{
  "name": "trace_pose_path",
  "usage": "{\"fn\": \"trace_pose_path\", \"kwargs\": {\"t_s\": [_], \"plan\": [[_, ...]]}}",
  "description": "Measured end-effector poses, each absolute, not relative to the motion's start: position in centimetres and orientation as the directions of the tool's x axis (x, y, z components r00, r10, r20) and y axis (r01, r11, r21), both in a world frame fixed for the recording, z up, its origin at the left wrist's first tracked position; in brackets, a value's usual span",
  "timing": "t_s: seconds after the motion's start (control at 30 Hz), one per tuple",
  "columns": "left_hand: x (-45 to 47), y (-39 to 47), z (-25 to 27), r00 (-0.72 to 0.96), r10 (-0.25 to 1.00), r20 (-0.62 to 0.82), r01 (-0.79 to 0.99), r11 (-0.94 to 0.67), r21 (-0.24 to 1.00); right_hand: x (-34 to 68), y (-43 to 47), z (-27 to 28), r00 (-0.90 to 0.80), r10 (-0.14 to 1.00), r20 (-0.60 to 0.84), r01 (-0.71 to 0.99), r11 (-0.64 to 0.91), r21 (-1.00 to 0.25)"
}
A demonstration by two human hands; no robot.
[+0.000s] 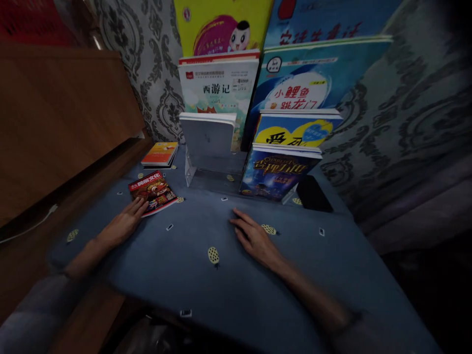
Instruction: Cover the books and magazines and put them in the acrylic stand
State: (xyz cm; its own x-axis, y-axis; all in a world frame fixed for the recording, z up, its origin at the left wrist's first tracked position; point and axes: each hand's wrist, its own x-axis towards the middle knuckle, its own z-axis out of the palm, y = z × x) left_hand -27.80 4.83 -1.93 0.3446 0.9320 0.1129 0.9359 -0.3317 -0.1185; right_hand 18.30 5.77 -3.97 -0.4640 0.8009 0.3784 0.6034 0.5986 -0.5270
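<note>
My left hand (127,220) reaches to a red magazine (157,189) lying flat on the table, its fingers stretched out over the lower left corner of the cover. On the blue tablecloth (184,265) rests my right hand (256,238), fingers extended and holding nothing. Beyond both hands stands a clear tiered book rack (217,181). Its right column carries several books, with a dark blue book (276,172) in front. In the left column, a grey-looking book or panel (208,140) stands before a white book (221,86) with Chinese lettering.
A small stack of orange-covered books (160,155) lies at the table's back left. A black flat object (314,193) sits right of the rack. To the left is a wooden cabinet (66,123), with a white cable (37,223) below it. A patterned curtain (398,108) hangs behind.
</note>
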Motion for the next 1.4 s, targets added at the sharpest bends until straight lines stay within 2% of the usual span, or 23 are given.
{"fn": "trace_pose_path", "kwargs": {"t_s": [0.2, 0.43, 0.6, 0.77, 0.87, 1.0, 1.07, 1.23, 1.4], "plan": [[-25.1, -2.6, -1.6, 0.514, 0.841, 0.171, 0.856, -0.491, -0.161, 18.2, 5.6, -3.7, -0.474, 0.809, 0.347, 0.605, 0.586, -0.539], [-18.7, -6.3, -0.1, 0.717, 0.686, 0.124, 0.697, -0.703, -0.14, 18.3, 5.4, -4.1, -0.444, 0.823, 0.355, 0.559, 0.564, -0.608], [-12.9, -5.0, 0.4, 0.846, 0.53, 0.065, 0.533, -0.843, -0.069, 19.2, 4.2, -4.1, -0.337, 0.855, 0.395, 0.546, 0.519, -0.658], [-7.8, -2.7, 0.8, 0.933, 0.356, 0.048, 0.355, -0.934, 0.033, 23.3, 3.4, -4.0, -0.169, 0.904, 0.393, 0.665, 0.399, -0.632], [-6.3, -2.2, 1.2, 0.952, 0.306, 0.024, 0.301, -0.947, 0.115, 26.0, 2.6, -4.0, -0.126, 0.912, 0.392, 0.696, 0.362, -0.62], [-6.1, -2.0, 2.0, 0.946, 0.322, -0.046, 0.323, -0.914, 0.244, 27.4, 1.5, -3.9, -0.121, 0.898, 0.423, 0.694, 0.381, -0.611], [-6.2, -1.6, 2.2, 0.923, 0.381, -0.057, 0.381, -0.881, 0.279, 27.2, 1.2, -3.7, -0.138, 0.896, 0.422, 0.704, 0.388, -0.595], [-5.8, 1.9, 1.1, 0.814, 0.579, 0.046, 0.55, -0.794, 0.258, 26.4, 1.0, -3.3, -0.173, 0.903, 0.394, 0.738, 0.383, -0.555], [-4.8, 5.3, -0.3, 0.762, 0.639, 0.108, 0.597, -0.757, 0.265, 26.5, 1.0, -3.6, -0.199, 0.893, 0.403, 0.715, 0.413, -0.564]]}}
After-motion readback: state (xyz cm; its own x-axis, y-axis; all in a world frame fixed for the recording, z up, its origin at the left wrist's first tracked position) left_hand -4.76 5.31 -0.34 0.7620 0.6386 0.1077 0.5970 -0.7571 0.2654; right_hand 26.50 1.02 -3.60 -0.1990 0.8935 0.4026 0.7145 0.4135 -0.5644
